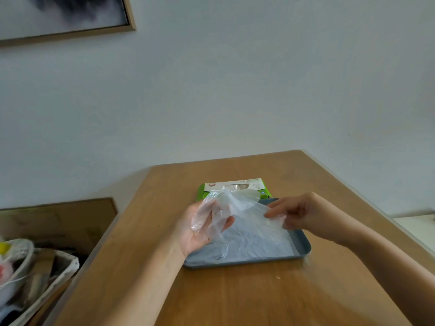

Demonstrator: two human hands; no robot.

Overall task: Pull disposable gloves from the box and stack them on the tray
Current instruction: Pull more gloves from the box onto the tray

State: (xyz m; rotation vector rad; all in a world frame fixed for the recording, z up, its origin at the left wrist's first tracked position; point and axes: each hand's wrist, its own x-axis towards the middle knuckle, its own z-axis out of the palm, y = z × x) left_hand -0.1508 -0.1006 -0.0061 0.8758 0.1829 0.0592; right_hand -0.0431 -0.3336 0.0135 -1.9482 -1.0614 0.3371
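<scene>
A green and white glove box (235, 185) lies flat on the wooden table, just beyond a grey-blue tray (303, 248). A clear plastic glove (237, 208) is stretched above the tray between both hands. My left hand (200, 231) is palm up under the glove's left end, with the thumb over the film. My right hand (299, 214) pinches the glove's right edge with its fingertips. More clear film (254, 243) lies crumpled in the tray beneath the held glove.
The wooden table (235, 295) stands against a pale wall. To the left, lower down, sit a basket with cloth items (35, 271) and a cardboard box (58, 220). A framed picture (66, 15) hangs at upper left. A white surface (416, 224) shows at right.
</scene>
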